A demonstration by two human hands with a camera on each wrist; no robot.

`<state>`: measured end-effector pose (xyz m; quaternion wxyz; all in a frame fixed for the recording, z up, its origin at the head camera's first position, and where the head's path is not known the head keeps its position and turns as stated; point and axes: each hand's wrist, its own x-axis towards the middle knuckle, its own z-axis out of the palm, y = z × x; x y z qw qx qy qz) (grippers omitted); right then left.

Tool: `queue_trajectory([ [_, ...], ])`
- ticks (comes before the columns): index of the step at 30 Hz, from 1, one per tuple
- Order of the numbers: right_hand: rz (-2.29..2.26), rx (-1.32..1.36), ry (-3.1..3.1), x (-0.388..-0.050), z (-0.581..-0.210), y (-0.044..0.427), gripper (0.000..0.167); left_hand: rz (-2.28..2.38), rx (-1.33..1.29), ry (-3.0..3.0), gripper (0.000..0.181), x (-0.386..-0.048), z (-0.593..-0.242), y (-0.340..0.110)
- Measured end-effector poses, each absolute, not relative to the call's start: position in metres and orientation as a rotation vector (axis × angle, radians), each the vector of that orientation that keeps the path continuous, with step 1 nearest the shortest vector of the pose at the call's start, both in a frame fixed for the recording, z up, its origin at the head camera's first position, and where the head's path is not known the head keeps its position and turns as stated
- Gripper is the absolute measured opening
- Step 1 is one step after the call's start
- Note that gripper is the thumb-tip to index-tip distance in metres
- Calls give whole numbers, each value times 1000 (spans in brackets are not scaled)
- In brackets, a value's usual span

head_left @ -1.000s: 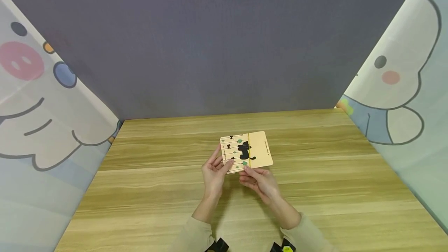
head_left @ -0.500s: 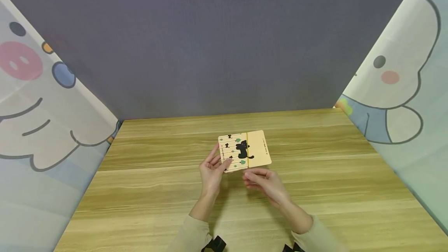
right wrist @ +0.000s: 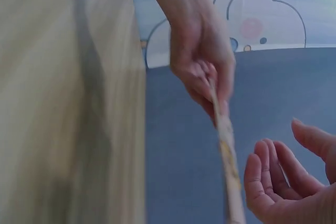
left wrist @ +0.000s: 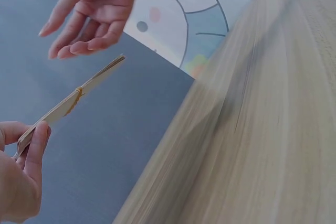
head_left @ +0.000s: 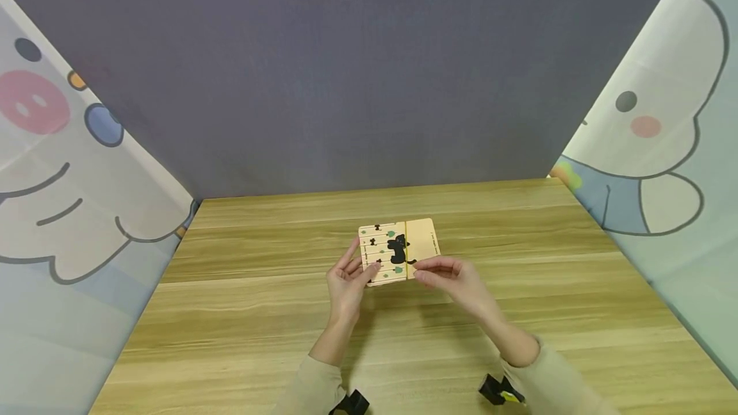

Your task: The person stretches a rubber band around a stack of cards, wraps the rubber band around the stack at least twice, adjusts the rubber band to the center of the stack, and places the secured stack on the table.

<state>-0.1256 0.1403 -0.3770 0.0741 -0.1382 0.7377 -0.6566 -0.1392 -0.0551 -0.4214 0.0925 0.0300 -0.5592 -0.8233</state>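
My left hand (head_left: 348,290) (left wrist: 20,184) (right wrist: 199,51) grips the left end of a thin stack of cream cards (head_left: 377,253) (left wrist: 56,110) with rounded corners, thumb on top and fingers beneath. A black cat and green leaves are printed on its face. Around the middle runs a yellow rubber band (head_left: 406,242) (left wrist: 76,98). Over the stack's lower right corner in the head view is my right hand (head_left: 461,285) (left wrist: 102,11) (right wrist: 294,195). Both wrist views show it apart from the stack, fingers loosely bent and holding nothing.
The wooden table (head_left: 242,312) lies below the hands, and the stack is held up off it. A grey panel (head_left: 369,82) rises at the back. Cartoon-printed curtains (head_left: 69,210) stand at both sides. Black wrist devices (head_left: 352,402) show at the sleeves.
My right hand has let go of the stack's lower edge, drawn back, then moved right and up over its right corner. My left hand keeps its grip and has barely moved.
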Motion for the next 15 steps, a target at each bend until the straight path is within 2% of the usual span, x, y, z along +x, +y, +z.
queue_trajectory([
  [4,-1900,-459,2322,-133,-358,142,29,-2448,94,-1665,62,-138,-422,-55],
  [12,-1792,-642,2562,-163,-353,143,25,-2455,87,-1665,62,-137,-424,-56],
  [15,-1736,-683,2644,-165,-340,138,23,-2457,69,-1665,61,-137,-424,-56],
])
